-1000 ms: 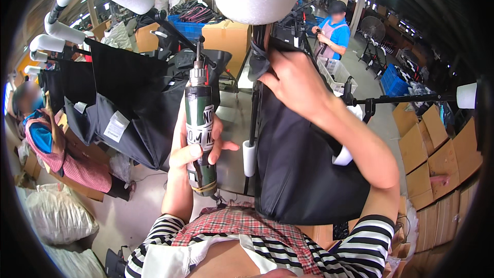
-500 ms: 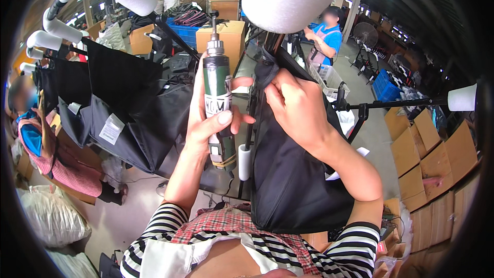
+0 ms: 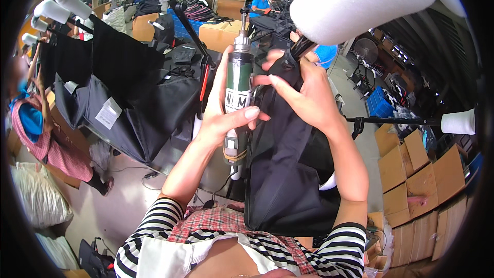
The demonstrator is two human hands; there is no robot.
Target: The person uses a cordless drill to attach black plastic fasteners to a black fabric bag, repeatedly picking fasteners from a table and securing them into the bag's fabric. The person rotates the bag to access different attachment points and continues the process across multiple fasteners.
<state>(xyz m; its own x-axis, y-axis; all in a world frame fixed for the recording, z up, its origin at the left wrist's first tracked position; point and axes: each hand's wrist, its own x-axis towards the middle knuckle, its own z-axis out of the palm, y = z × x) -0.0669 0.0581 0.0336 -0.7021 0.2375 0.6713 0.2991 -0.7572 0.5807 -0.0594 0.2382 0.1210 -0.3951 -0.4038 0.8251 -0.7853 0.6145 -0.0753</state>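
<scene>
Power screwdriver [image 3: 239,80] sits clasped in left hand [image 3: 218,122], probably hefty and rigid, so I'd grip mid-barrel; right hand [image 3: 315,99] curls round soft-looking black fabric [image 3: 278,157], can't tell how firmly.

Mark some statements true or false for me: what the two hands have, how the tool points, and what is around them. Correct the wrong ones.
1. The left hand holds a power screwdriver. True.
2. The screwdriver's tip points toward the wearer's chest. False: the bit points up the picture, away from the chest.
3. The right hand is at the upper part of the black fabric. True.
4. The thick padding above the right hand is red. False: that padding is white.
5. The wearer's sleeves are striped black and white. True.
6. A fan stands at the far left. False: the fan is on the right.
</scene>
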